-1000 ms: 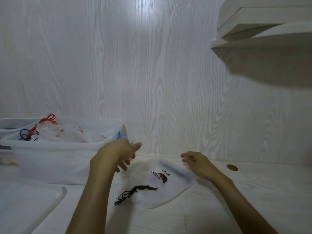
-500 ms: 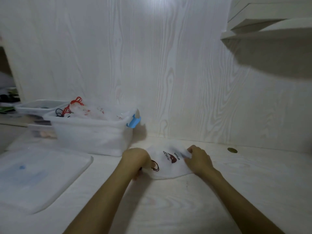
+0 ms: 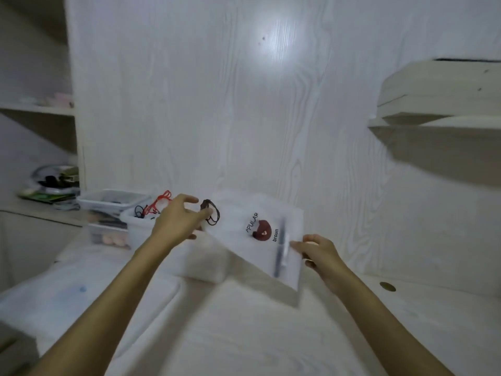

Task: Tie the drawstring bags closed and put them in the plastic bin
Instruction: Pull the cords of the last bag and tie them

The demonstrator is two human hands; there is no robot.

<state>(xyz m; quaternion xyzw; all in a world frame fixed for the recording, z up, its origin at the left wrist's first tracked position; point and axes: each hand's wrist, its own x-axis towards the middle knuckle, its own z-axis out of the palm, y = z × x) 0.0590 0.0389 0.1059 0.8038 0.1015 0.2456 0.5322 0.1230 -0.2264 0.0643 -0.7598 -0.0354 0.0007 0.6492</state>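
A white drawstring bag (image 3: 244,240) with a brown bear print and a dark cord hangs in the air above the desk, stretched between my hands. My left hand (image 3: 179,221) grips its corded top end at the left. My right hand (image 3: 317,251) pinches its bottom edge at the right. The bag's left end is over the near right corner of the translucent plastic bin (image 3: 200,264). Inside the bin, at its far left, lie other bags with red and black cords (image 3: 154,207).
The bin's flat lid (image 3: 81,297) lies on the desk to the left. Smaller clear boxes (image 3: 111,213) stand behind the bin. A wall shelf (image 3: 439,109) juts out at upper right. A round brass fitting (image 3: 387,286) sits in the desk at right.
Both hands have lifted the bag off the desk and carried it up and left toward the bin. One second ago it lay flat with neither hand gripping it.
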